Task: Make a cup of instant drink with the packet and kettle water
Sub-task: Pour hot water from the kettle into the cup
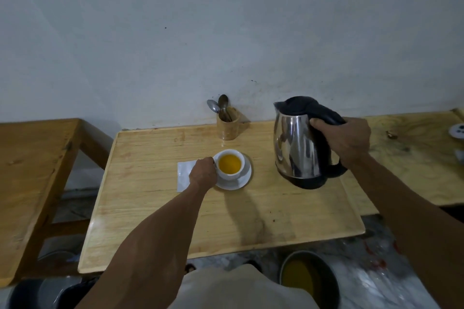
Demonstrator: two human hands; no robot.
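A white cup [237,175] holding yellow-orange liquid stands on a white saucer [244,181] near the middle of the wooden table [155,208]. My left hand [203,173] is closed against the cup's left side, at its handle. A white packet [183,173] lies flat just left of the saucer, partly under my left hand. To the right, a steel kettle [296,143] with a black lid and base stands upright on the table. My right hand [344,139] grips its black handle.
A wooden holder [228,125] with several spoons stands at the back by the wall. Another wooden table [30,170] is on the left, and a bench surface [411,153] on the right. A round pan [311,281] with yellow liquid sits on the floor below.
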